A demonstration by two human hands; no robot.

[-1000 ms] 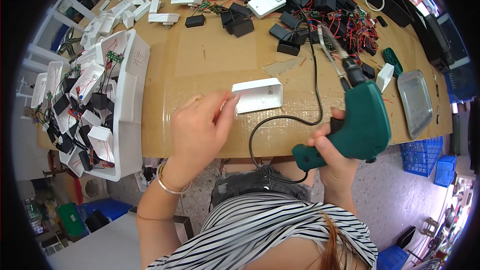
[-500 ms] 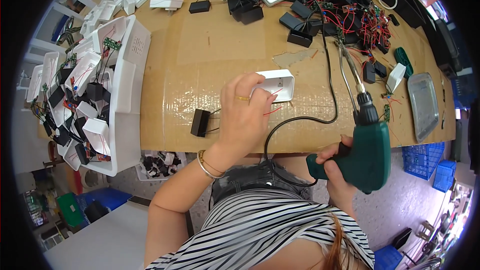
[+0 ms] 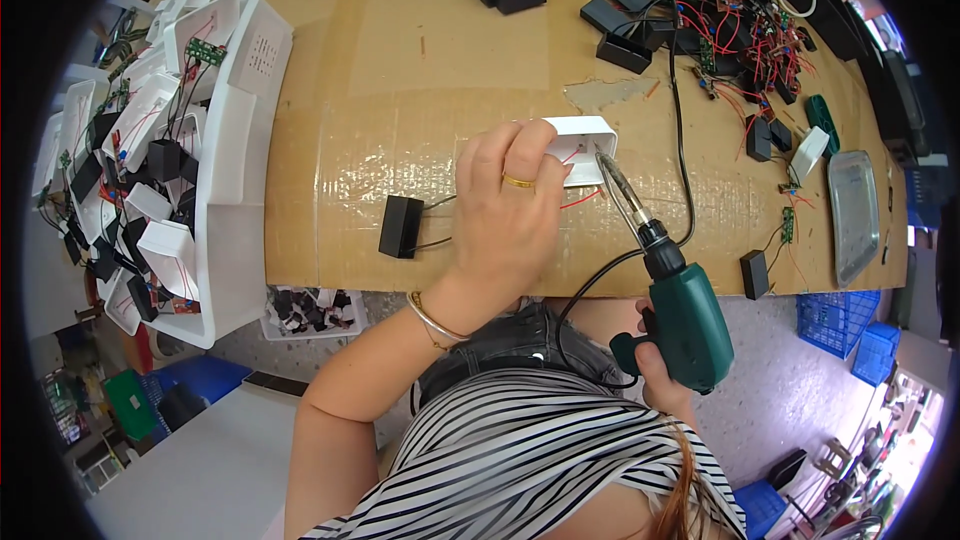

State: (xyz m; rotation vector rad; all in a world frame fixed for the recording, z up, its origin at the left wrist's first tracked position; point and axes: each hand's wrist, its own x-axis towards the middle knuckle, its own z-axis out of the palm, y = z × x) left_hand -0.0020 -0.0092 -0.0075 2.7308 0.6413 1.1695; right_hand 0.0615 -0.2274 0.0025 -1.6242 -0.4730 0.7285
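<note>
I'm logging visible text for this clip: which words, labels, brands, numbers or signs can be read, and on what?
No text can be read in this view.
White bin: rows of small marks on its wall, too small to make out.
Green soldering gun in the right hand: no readable lettering.
White casing at the left hand: none visible.

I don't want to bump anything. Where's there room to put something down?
The biggest bare patch is cardboard between the white bin and the left hand, beyond the black box there. A smaller one lies between the cord and the green board nearest the tray. It's crowded at the wire heap and around the white case by the soldering gun.
</note>
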